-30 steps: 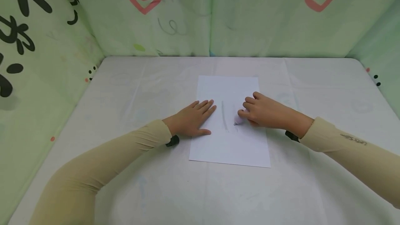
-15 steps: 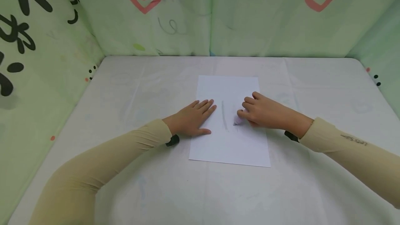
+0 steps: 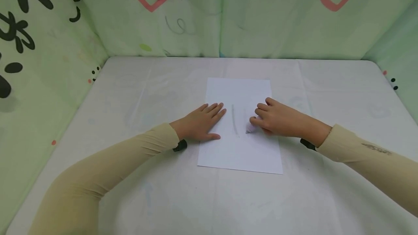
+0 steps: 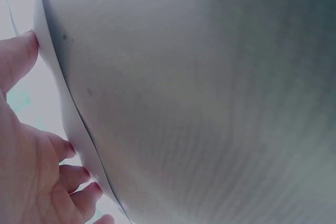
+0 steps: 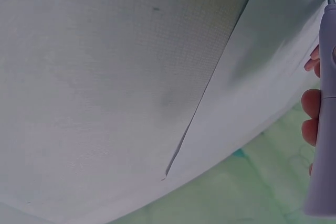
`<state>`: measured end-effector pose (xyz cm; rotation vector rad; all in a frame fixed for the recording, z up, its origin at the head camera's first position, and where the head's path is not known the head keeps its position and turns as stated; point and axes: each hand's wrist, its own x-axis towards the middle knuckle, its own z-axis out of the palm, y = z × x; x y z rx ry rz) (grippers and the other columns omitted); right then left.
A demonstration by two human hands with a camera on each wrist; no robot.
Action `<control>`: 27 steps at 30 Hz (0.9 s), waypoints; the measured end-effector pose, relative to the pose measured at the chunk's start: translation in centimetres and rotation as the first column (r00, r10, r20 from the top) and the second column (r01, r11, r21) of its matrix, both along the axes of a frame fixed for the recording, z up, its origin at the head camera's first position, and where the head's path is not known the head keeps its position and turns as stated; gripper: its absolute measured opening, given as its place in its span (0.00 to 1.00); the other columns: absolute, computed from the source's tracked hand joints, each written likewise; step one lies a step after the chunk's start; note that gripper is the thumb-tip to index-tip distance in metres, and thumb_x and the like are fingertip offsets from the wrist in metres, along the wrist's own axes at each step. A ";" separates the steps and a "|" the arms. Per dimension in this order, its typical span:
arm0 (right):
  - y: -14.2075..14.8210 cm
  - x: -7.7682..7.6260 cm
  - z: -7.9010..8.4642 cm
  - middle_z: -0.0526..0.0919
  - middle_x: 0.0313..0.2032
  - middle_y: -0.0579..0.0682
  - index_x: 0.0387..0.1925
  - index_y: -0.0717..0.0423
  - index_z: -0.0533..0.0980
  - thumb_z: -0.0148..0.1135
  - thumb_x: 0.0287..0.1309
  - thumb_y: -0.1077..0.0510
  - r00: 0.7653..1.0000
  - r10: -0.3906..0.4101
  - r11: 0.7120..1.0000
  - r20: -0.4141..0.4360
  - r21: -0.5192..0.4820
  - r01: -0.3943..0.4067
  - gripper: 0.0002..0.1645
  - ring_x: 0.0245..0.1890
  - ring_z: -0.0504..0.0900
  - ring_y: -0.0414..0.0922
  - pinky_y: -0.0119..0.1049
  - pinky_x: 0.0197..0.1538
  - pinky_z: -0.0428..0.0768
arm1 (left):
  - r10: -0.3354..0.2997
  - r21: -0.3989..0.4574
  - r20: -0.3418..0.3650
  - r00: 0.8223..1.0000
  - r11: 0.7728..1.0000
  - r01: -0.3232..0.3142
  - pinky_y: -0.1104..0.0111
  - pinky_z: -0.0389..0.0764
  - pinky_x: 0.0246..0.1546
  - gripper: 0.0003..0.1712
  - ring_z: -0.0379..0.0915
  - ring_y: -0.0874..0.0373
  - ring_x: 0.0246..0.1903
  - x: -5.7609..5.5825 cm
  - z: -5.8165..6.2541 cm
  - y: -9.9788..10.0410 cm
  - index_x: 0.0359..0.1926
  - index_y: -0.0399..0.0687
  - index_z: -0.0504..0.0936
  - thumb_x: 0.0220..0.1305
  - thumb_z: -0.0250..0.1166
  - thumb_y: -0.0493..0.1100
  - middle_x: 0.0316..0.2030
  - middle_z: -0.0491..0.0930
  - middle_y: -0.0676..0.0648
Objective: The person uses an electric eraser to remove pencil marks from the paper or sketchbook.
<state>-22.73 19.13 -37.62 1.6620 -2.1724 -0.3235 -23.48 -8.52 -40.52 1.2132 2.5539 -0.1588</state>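
A white sheet of paper (image 3: 228, 155) lies on the table, with a grey line (image 3: 234, 120) drawn down its middle and fainter traces to the right. My left hand (image 3: 198, 123) rests flat on the paper's left part, fingers spread. In my right hand (image 3: 277, 119) is a lavender electric eraser (image 3: 250, 127), thick-bodied with a narrow grey tip. That tip points down at the paper, right of the grey line. From the right wrist, the eraser's barrel (image 5: 321, 156) shows at the right edge, with fingertips (image 5: 311, 103) curled around it.
A pale cloth (image 3: 169, 198) covers the table. Green curtains (image 3: 261, 28) with hearts and black characters enclose the back and sides. Black wrist cameras (image 3: 180, 145) sit under both cuffs.
My right hand has shifted slightly down and right with the electric eraser, and a small mark near its tip looks fainter. My left hand stays in place on the paper.
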 end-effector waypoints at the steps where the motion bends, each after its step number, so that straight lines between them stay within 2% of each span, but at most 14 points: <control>1: -0.1 -0.1 0.0 0.65 0.17 0.48 0.29 0.56 0.66 0.66 0.39 0.63 1.000 -0.002 1.000 0.000 -0.002 0.002 0.16 0.24 0.62 0.45 0.36 0.32 0.60 | -0.001 0.001 0.000 1.000 1.000 0.001 0.56 0.44 0.73 0.49 0.37 0.49 0.74 0.0 0.0 0.0 0.74 0.44 0.39 0.66 0.46 0.68 0.75 0.38 0.42; 8: -0.2 -0.3 -0.1 0.65 0.17 0.48 0.28 0.55 0.65 0.63 0.41 0.63 1.000 -0.023 1.000 0.008 0.009 0.023 0.14 0.23 0.61 0.44 0.35 0.31 0.59 | -0.002 0.014 0.005 1.000 1.000 0.002 0.55 0.44 0.73 0.49 0.37 0.49 0.74 0.0 0.1 0.0 0.74 0.43 0.40 0.66 0.46 0.67 0.75 0.38 0.42; 13: 0.5 0.1 -0.1 0.62 0.16 0.47 0.27 0.54 0.65 0.49 0.51 0.64 1.000 -0.001 1.000 0.010 0.004 0.001 0.03 0.22 0.58 0.43 0.35 0.30 0.57 | 0.000 0.005 0.005 1.000 1.000 0.000 0.56 0.44 0.73 0.49 0.37 0.49 0.74 0.1 0.2 -0.1 0.74 0.44 0.39 0.66 0.46 0.67 0.75 0.38 0.42; 15: 0.7 0.2 -0.1 0.62 0.17 0.47 0.27 0.55 0.64 0.50 0.50 0.64 1.000 0.008 1.000 0.011 -0.003 -0.008 0.04 0.22 0.58 0.44 0.35 0.30 0.57 | 0.002 0.004 0.006 1.000 1.000 -0.002 0.56 0.43 0.73 0.49 0.36 0.49 0.74 0.1 0.3 -0.1 0.74 0.44 0.39 0.66 0.46 0.67 0.75 0.38 0.42; 19: 0.6 0.2 -0.1 0.61 0.17 0.48 0.28 0.55 0.64 0.62 0.40 0.65 1.000 0.009 1.000 0.021 -0.017 -0.009 0.15 0.23 0.59 0.44 0.36 0.31 0.58 | 0.000 0.006 0.004 1.000 1.000 0.000 0.55 0.44 0.73 0.49 0.37 0.49 0.74 0.1 0.3 -0.1 0.74 0.43 0.40 0.66 0.47 0.67 0.75 0.38 0.42; 20: 0.5 0.1 -0.2 0.62 0.17 0.48 0.29 0.54 0.64 0.60 0.42 0.65 1.000 0.007 1.000 0.023 -0.018 -0.007 0.13 0.23 0.59 0.44 0.36 0.32 0.58 | 0.000 0.008 0.003 1.000 1.000 0.000 0.55 0.44 0.73 0.49 0.37 0.49 0.74 0.1 0.2 -0.1 0.74 0.43 0.40 0.66 0.47 0.67 0.75 0.38 0.42; 22: 0.2 0.0 -0.2 0.63 0.17 0.48 0.28 0.54 0.64 0.50 0.51 0.65 1.000 0.006 1.000 0.021 -0.020 -0.006 0.05 0.23 0.60 0.44 0.36 0.32 0.58 | 0.000 0.013 0.002 1.000 1.000 0.000 0.55 0.45 0.73 0.49 0.37 0.49 0.74 0.0 0.1 -0.1 0.74 0.43 0.40 0.66 0.46 0.67 0.75 0.38 0.42; 26: 0.0 -0.1 -0.2 0.64 0.18 0.48 0.28 0.54 0.64 0.51 0.52 0.64 1.000 -0.006 1.000 0.020 -0.001 0.006 0.04 0.23 0.61 0.44 0.36 0.32 0.58 | 0.000 0.017 -0.002 1.000 1.000 0.000 0.55 0.45 0.73 0.49 0.37 0.49 0.74 0.0 -0.1 -0.1 0.74 0.44 0.40 0.66 0.46 0.68 0.75 0.38 0.42; 27: 0.0 0.0 -0.2 0.64 0.18 0.48 0.28 0.54 0.64 0.54 0.51 0.64 1.000 -0.008 1.000 0.019 0.004 0.008 0.07 0.23 0.60 0.44 0.36 0.32 0.58 | 0.001 0.016 -0.003 1.000 1.000 -0.001 0.55 0.45 0.73 0.49 0.37 0.49 0.74 0.0 -0.1 -0.1 0.74 0.44 0.39 0.66 0.46 0.68 0.75 0.38 0.43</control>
